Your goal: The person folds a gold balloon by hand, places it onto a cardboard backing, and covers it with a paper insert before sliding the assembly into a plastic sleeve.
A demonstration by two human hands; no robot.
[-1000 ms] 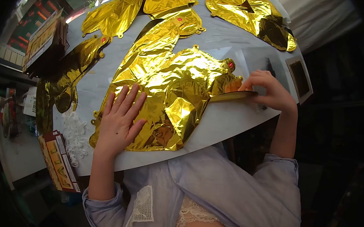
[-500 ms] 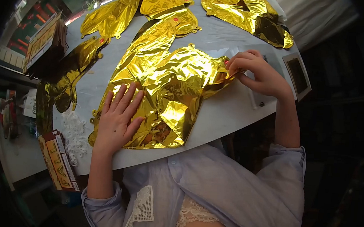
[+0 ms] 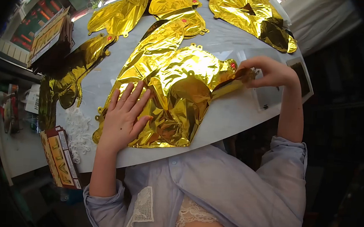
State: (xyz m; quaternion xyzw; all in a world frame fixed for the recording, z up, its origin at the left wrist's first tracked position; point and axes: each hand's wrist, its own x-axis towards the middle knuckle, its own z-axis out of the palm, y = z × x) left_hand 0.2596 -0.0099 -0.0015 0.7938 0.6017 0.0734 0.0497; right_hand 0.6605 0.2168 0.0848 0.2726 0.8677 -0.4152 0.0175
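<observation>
Flat gold foil balloons lie overlapping on the grey table, and the nearest foil balloon (image 3: 187, 101) is in front of me. My left hand (image 3: 124, 120) rests flat on its left part, fingers spread. At its right side, my right hand (image 3: 267, 73) has its fingers closed on the balloon's edge near a red round sticker (image 3: 233, 66). That edge is lifted and folded over slightly; the fingertips are partly blurred. Small hanging tabs stick out along the foil's rim.
More foil balloons (image 3: 119, 16) lie along the far side, another (image 3: 254, 17) at the far right. Left stands a stack of printed cardboard packages (image 3: 52, 41). White string (image 3: 77, 131) lies beside another printed package stack (image 3: 60, 157). A clear plastic sheet (image 3: 267, 94) is under my right forearm.
My right hand has moved a little to the right, drawing the balloon's edge with it, and the foil there has turned up. My left hand stays flat on the foil.
</observation>
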